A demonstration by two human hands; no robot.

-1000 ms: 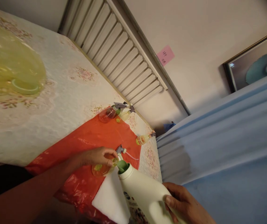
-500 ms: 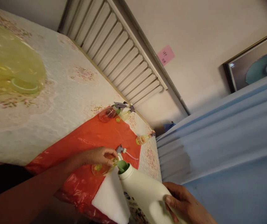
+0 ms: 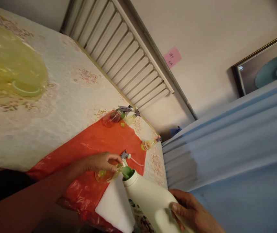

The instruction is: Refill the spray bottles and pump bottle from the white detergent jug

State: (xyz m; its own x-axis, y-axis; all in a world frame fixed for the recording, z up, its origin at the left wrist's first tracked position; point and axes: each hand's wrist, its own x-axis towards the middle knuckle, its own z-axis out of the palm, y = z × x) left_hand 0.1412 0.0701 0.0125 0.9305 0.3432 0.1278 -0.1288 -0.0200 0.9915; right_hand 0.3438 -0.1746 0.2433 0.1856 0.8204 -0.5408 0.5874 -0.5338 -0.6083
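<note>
I am in the pouring step. My right hand (image 3: 191, 210) wraps its fingers (image 3: 177, 208) tight around the back of the big white bottle (image 3: 150, 207) and tips it over. The bottle's green spout (image 3: 128, 172) points down and to the left, right at the mouth of the small bottle (image 3: 106, 174).

My left hand (image 3: 103, 161) is closed on the small bottle. The thumb and fingertips (image 3: 115, 168) pinch it near its neck, so the clear round body sticks out below my hand. There is some yellow liquid inside it. The green spout looks like it is touching the small bottle's mouth, just beside my left fingertips, but I cannot tell if liquid is running.

The small bottle sits low over the red plastic sheet (image 3: 99, 142), at the edge of a white cloth (image 3: 115, 204). A loose spray top (image 3: 125, 155) lies just behind my left hand.

I think the next move needs a slow, steady tip with my right hand and a still left hand, so the spout stays on the tiny opening. If I tip too fast, it could spill on my fingers and the sheet.

More spray bottles (image 3: 119, 117) lie farther back on the table (image 3: 63, 97).
</note>
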